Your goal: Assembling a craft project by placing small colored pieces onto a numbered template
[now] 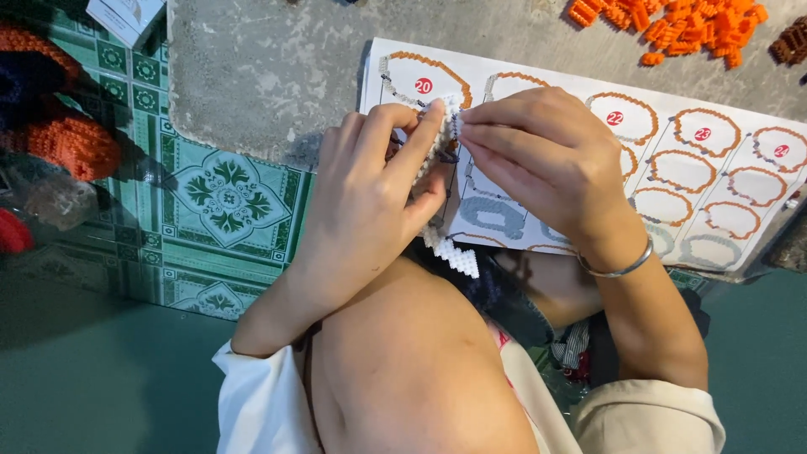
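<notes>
Head view, going left to right: at the far left there's a pile of orange brick pieces point(71, 143) on a green patterned tile floor point(227, 193), plus a small white box point(126, 17) at the top edge. Then comes the grey concrete slab point(269, 76) we're using as a table.

Our left hand point(370, 202) is pinched shut on a white brick strip point(445, 143), thumb and fingers clamped on its upper part. The strip runs down between both hands, and its zigzag lower end pokes out below the left palm, above our knee. Our right hand point(546, 160) (metal bangle point(618, 267) on the wrist) is closed too, fingertips pressed onto the strip's top end right against the left fingers. So both hands are together on the one piece, held just over the instruction sheet point(723, 202), which shows numbered steps with loop shapes.

Progress-wise, we'd guess somewhere in the middle: a decent length of white strip is joined, but a big heap of loose orange bricks point(672, 25) sits untouched top right, with a few brown ones point(790, 42) at the edge. How much is really left we can't tell.
</notes>
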